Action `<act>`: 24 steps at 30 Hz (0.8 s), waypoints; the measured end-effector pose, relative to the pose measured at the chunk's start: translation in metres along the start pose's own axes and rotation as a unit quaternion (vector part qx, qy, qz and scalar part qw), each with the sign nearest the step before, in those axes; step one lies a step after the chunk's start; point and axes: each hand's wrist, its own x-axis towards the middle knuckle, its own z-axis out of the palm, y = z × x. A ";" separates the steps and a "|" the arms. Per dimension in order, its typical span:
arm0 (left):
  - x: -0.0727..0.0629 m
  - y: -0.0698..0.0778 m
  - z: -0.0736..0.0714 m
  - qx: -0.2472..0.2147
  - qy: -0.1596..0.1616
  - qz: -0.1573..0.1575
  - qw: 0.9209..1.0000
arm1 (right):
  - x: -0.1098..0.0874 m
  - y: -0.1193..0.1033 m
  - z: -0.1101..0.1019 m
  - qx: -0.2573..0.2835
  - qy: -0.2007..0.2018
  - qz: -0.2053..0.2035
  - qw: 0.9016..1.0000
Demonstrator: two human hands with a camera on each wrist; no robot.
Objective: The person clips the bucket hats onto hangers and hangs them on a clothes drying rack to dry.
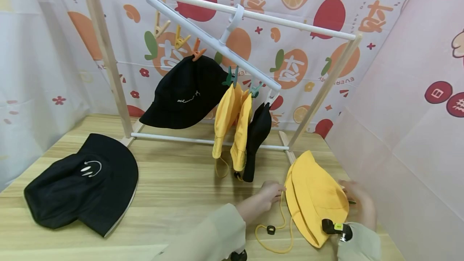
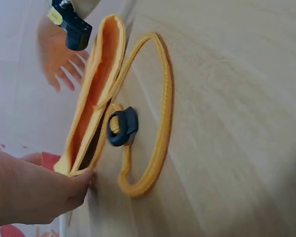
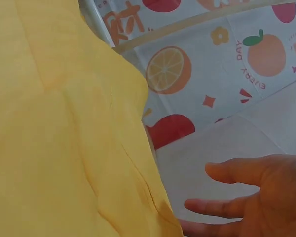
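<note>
A yellow bucket hat (image 1: 315, 196) lies folded flat at the right of the table, its crown toward the right. From its brim trails a yellow chin cord (image 2: 165, 103) with a black cord stopper (image 2: 123, 126). My left hand (image 1: 270, 194) pinches the brim's edge beside the cord, thumb against fingers, at the hat's left. On the other side my right hand (image 1: 359, 200), a little blurred, is beside the crown. Its fingers (image 3: 232, 170) are spread and hold nothing in the right wrist view.
Behind stands a wooden rack (image 1: 105, 59) with a tilted white clip hanger (image 1: 217, 45). A black hat (image 1: 188, 96), two folded yellow hats (image 1: 226, 116) and a folded black hat (image 1: 257, 132) hang from its clips. A black smiley hat (image 1: 90, 180) lies at left.
</note>
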 end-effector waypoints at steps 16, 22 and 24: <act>0.007 -0.015 0.003 -0.037 -0.047 -0.054 0.997 | 0.003 0.019 0.008 -0.014 -0.048 -0.046 0.998; -0.001 -0.011 0.004 -0.040 -0.066 -0.015 0.997 | 0.000 0.014 0.007 -0.029 -0.069 -0.077 0.994; -0.003 -0.007 0.004 -0.050 -0.073 -0.005 0.996 | -0.001 0.012 0.005 -0.017 -0.078 -0.089 0.993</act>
